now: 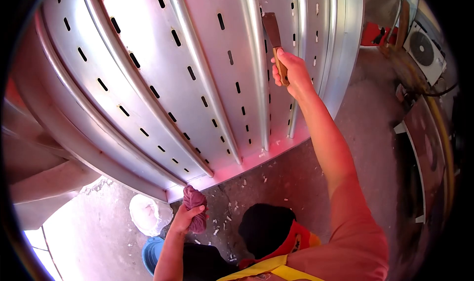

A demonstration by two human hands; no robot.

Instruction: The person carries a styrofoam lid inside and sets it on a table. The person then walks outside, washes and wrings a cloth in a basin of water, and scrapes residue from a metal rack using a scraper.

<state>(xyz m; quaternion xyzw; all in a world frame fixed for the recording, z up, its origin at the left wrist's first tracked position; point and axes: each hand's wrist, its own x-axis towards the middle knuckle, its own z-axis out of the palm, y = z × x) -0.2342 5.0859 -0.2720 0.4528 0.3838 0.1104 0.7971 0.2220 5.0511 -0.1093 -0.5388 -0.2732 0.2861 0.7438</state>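
Seemingly at the scraping step, with 2 hands occupied; gripping a scraper (272,33) by the wooden handle in the right hand (295,71), with fingers curled round and thumb pressed near the blade; holding it up at the slotted metal panel (210,44), beside 1 of the long ribs; impossible to tell touching from just apart; clasping a bunched purple cloth (196,207) in the left hand (185,219), near the panel's lower edge, with fingers and thumb squeezed around it; next, by judgement, calling for a low, steady blade angle beside the rib, and for keeping the purple cloth clear of the edge; unable to read any brand or label; at most, a small dark mark on the red-and-orange fabric (286,244) below, too unclear for letters; likewise nothing legible on the fan unit (434,61) at far right.
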